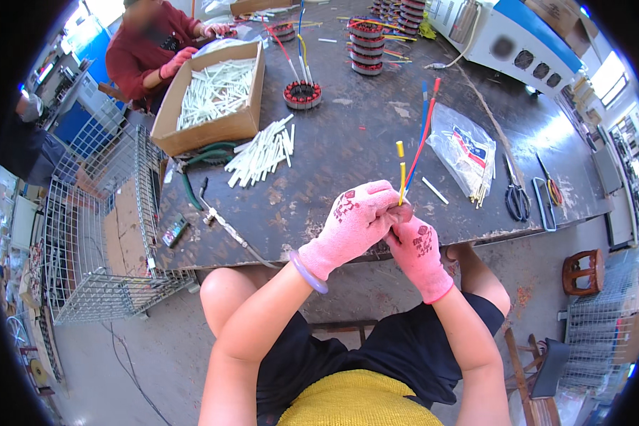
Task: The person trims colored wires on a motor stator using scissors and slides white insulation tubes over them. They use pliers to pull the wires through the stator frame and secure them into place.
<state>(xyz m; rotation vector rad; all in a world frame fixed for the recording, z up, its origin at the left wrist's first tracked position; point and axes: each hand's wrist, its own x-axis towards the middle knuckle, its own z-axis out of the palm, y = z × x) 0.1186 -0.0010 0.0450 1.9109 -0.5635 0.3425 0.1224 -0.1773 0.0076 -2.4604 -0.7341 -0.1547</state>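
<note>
My left hand (358, 220), in a pink glove with a lilac band at the wrist, and my right hand (419, 248), also gloved in pink, meet at the table's near edge. Their fingers are closed together around the lower ends of some wires. A yellow wire (402, 177) stands up from the fingertips; a red wire (426, 124) and a blue wire (424, 110) slant up behind it. Whatever the wires join below is hidden by the gloves. Beside my right hand lies a single white sleeve (434, 190).
A cardboard box (259, 99) full of white sleeves stands left, a loose pile (263, 153) before it. Near it lies a torch (224, 224). Wound stator (302, 96) and stacked stators (366, 50) sit farther back. Plastic bag (461, 149) and scissors (516, 199) lie right. Another person (149, 46) works far left.
</note>
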